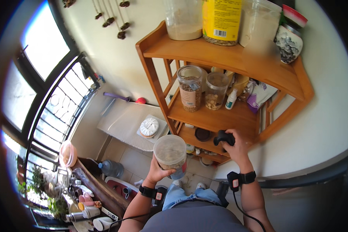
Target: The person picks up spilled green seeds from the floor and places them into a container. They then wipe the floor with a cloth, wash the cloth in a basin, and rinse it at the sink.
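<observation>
My left hand (pixel 153 173) grips a clear plastic jar (pixel 170 150) with a frosted round lid, upright in front of my body. My right hand (pixel 240 148) holds a small black curved object (pixel 225 138) close to the front of the wooden shelf unit (pixel 211 119); its exact kind is unclear. Behind it, the middle shelf bears a jar of brown pellets (pixel 188 90), a shorter jar of round tan pieces (pixel 215 94) and a small white bottle (pixel 231 100). A dark round dish (pixel 202 134) sits one level lower.
Large jars (pixel 183 23), a yellow-labelled container (pixel 221 21) and a painted ceramic jar (pixel 288 43) crowd the top shelf. Left of the unit is a low covered surface (pixel 124 119) with a white pleated round object (pixel 149 127). A water bottle (pixel 111 168) stands near the cluttered wooden table (pixel 100 185).
</observation>
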Available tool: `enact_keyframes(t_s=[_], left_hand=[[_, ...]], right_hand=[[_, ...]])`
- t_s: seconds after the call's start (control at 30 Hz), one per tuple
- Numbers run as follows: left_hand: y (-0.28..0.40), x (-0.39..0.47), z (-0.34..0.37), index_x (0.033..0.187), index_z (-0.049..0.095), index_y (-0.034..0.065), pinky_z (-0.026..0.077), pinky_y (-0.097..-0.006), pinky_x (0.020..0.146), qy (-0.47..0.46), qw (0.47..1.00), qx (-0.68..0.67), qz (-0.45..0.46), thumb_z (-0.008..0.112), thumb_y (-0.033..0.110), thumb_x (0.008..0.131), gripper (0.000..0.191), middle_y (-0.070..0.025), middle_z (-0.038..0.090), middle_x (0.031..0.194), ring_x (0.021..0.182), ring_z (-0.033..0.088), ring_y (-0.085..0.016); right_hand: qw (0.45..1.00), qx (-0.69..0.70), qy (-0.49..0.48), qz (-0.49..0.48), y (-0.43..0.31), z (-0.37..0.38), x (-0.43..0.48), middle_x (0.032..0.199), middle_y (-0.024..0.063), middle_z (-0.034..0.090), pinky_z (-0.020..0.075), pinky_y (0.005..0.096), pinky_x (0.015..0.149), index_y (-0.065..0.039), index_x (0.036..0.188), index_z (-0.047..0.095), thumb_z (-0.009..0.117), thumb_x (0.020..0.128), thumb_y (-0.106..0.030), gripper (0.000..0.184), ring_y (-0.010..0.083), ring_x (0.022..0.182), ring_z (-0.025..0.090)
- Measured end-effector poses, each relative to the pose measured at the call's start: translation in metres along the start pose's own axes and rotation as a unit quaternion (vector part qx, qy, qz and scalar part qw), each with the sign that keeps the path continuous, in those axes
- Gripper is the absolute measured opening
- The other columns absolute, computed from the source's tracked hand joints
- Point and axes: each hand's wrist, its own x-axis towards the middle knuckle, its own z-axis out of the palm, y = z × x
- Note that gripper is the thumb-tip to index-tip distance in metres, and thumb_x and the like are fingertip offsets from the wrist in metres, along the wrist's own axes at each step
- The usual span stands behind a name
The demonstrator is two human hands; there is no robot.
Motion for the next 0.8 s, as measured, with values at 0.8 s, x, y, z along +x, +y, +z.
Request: enact_keyframes(t_s=[0.8], left_hand=[[0.061, 0.073, -0.066, 0.135, 0.038, 0.0006, 0.042, -0.0387, 0.098, -0.185, 0.945, 0.202, 0.177, 0.086, 0.031, 0.050, 0.102, -0.0179, 0.052, 0.121, 0.113, 0.053, -0.035]], right_hand=[[0.965, 0.187, -0.171, -0.061, -0.150, 0.073, 0.030, 0.117, 0.0122, 0.059, 0.0451, 0.0336, 0.094, -0.007, 0.121, 0.052, 0.066, 0.087, -0.023, 0.040, 0.0246, 0.110, 0.058]])
